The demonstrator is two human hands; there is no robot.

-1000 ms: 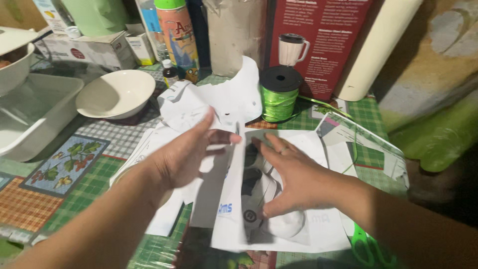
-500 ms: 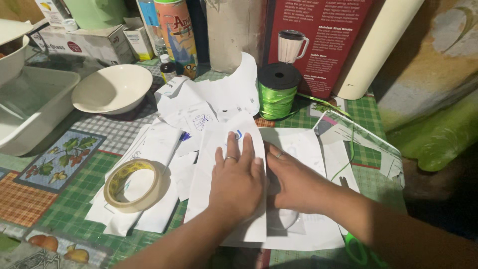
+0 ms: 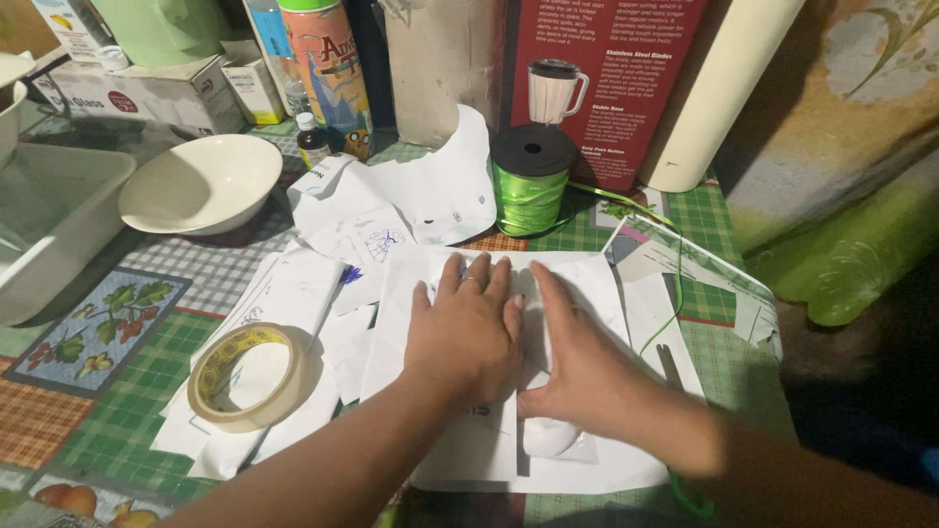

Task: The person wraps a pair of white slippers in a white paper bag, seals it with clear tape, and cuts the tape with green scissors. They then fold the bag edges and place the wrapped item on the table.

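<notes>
A green checked tablecloth (image 3: 147,391) covers a cluttered table. From the left: a white tub (image 3: 49,215), an empty cream bowl (image 3: 201,183), then a tape roll (image 3: 245,376) lying on loose papers. At centre, the left hand (image 3: 468,332) and right hand (image 3: 577,362) press flat, fingers spread, side by side on a folded white sheet (image 3: 469,450). Behind stands a green ribbon spool (image 3: 531,186).

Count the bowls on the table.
1 fully in view: the cream bowl at upper left, beside the white tub. A white rim at the far left edge may be a second bowl.
</notes>
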